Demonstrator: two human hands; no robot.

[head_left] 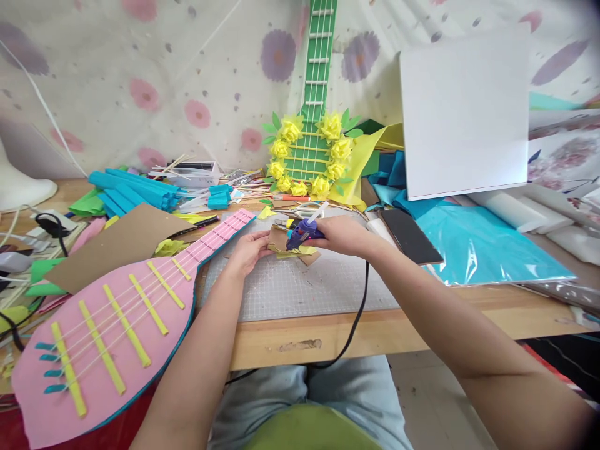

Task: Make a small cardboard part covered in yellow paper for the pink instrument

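Note:
In my right hand (341, 235) is a blue hot glue gun (305, 232), a white glue stick poking up from its back and its nozzle pointing down to the left. A small piece of brown cardboard (278, 239) stands under the nozzle, with yellow paper (300, 252) along its lower edge. My left hand (253, 251) grips that cardboard by its left side; the fingertips are partly hidden. Both hands are over a grey cutting mat (309, 294). The glue gun's black cord (360, 312) runs down over the table edge.
A pink paper lute-shaped instrument (112, 325) lies at left, overhanging the front edge. Behind the mat stands a green instrument (307, 156) ringed with yellow paper flowers. Blue crepe paper (135, 189), a cardboard sheet (124, 240), a white board (466, 119) and a blue plastic-wrapped pack (492, 244) surround the mat.

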